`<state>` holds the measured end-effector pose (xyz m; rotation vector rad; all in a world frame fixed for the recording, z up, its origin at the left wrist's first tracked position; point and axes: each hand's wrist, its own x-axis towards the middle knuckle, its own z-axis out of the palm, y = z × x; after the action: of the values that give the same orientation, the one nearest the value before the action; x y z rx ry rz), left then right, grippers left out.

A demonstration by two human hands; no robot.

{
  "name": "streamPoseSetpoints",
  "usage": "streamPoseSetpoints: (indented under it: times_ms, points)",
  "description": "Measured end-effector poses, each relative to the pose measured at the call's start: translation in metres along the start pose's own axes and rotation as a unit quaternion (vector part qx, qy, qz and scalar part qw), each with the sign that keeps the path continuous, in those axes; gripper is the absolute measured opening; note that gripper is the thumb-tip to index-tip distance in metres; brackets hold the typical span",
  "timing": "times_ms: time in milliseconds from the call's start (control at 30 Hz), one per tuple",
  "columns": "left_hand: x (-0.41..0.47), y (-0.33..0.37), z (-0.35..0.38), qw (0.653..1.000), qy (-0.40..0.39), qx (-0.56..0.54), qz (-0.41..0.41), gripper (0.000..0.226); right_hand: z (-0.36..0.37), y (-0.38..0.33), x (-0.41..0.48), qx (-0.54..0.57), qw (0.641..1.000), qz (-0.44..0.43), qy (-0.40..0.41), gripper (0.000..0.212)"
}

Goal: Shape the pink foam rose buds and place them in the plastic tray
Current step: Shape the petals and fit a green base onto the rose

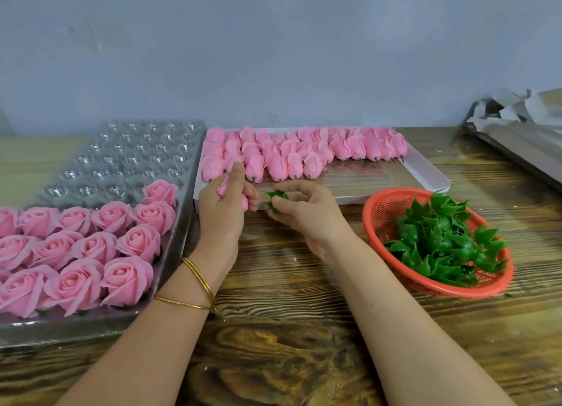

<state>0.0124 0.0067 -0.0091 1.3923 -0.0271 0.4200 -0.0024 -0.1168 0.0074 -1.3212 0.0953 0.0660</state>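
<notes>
So the clear plastic tray left of the left grip looks under half full, that grip clamped on a pink foam bud, right grip pinching a green plastic calyx.

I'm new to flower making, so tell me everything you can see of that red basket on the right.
The red basket is a round, shallow mesh bowl, plastic by its look, with a solid rim. It stands upright on the wooden table, near a corner of the white tray, and holds a heap of green leaf cups. No hand touches it.
</notes>
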Motion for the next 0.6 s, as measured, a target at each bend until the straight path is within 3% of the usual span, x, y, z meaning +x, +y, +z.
streamPoseSetpoints:
  times_ms: [333,600]
  points:
    - [0.0015,0.0021,0.0009,0.997,-0.018,-0.066,-0.032,0.052,0.0039,0.0054,-0.0045,-0.124,0.989,0.017,-0.075,0.022]
    - [0.0011,0.0040,-0.0009,0.997,-0.030,-0.052,-0.054,0.052,0.0067,0.0080,-0.0014,0.039,0.989,0.073,-0.121,0.028]
